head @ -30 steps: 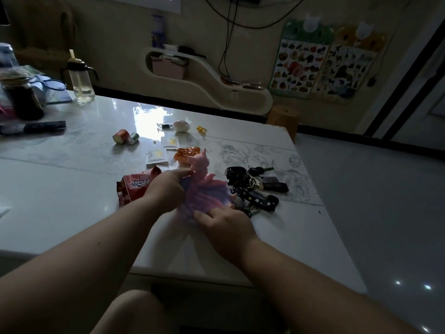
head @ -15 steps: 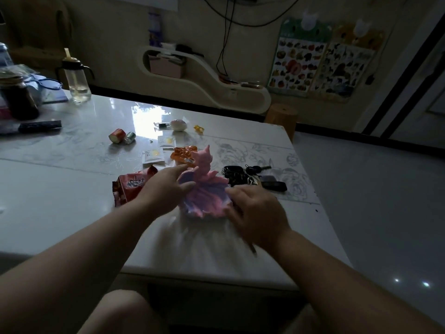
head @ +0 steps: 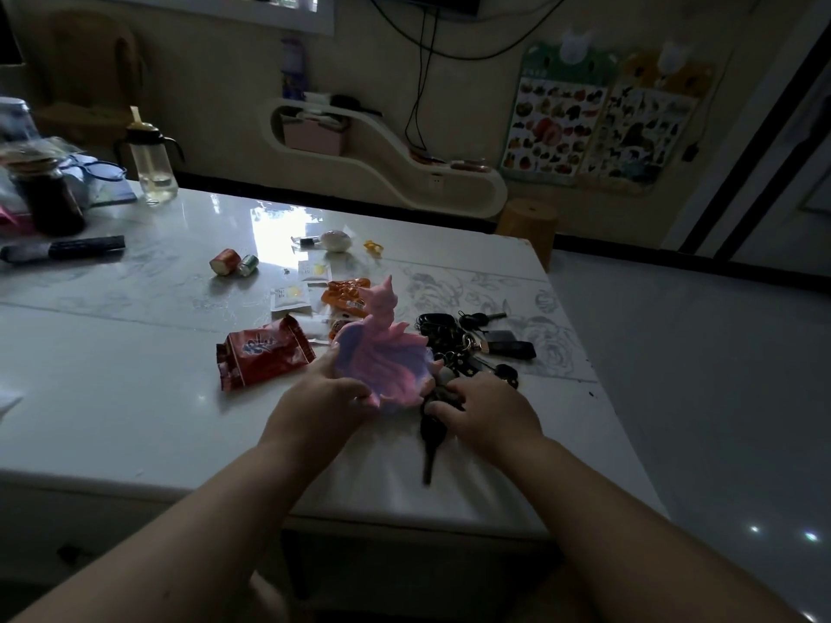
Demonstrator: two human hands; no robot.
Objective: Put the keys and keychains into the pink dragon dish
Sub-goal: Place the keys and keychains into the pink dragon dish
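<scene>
Your dragon dish (head: 382, 357) is pink with lilac-purple shading in its bowl, and the keys and keychains (head: 467, 348) beside it are black, one strap dotted with pale stars. The desk (head: 135, 397) is glossy white with faint grey floral tracing. A snack packet (head: 263, 353) is red with white lettering, another wrapper (head: 346, 296) orange.

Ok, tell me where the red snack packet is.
In the head view, the red snack packet lies flat on the white table, left of the pink dragon dish and just beyond the left hand.
</scene>
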